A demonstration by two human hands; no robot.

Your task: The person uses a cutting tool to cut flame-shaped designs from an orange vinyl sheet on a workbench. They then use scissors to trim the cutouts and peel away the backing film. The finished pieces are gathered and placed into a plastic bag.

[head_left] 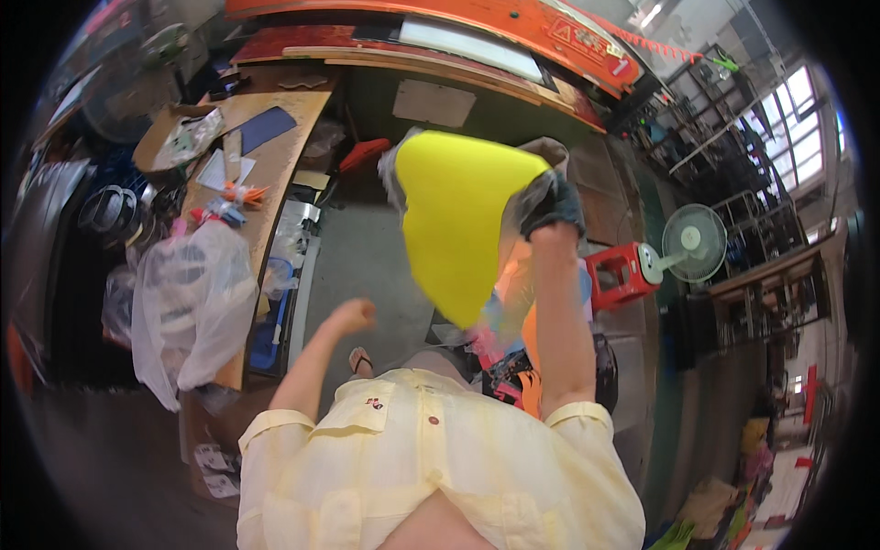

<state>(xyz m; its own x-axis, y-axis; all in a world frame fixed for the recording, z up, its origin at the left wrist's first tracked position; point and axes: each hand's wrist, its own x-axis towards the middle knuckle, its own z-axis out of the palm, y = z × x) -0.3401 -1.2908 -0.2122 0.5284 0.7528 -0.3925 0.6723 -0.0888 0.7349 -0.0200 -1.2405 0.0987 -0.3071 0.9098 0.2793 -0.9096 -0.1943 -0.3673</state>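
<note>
My right hand (555,203), in a dark glove, grips a bright yellow sheet (463,211) by its right edge. The sheet looks soft and flexible; it hangs in front of me and tapers to a rounded lower point. Grey, ragged-looking material shows along its upper left side, too blurred to name. My left hand (353,317) is bare and curled closed, apart from the sheet, with nothing visible in it. Under my right forearm lies a heap of colourful pieces (513,376), orange, pink and blue, partly hidden by the sheet and my arm.
On the left a wooden bench (291,119) bears a cardboard box (174,137), a blue sheet (266,128) and a plastic bag (197,302). An orange machine beam (477,23) spans the far side. On the right are a red stool (619,275) and a fan (694,243).
</note>
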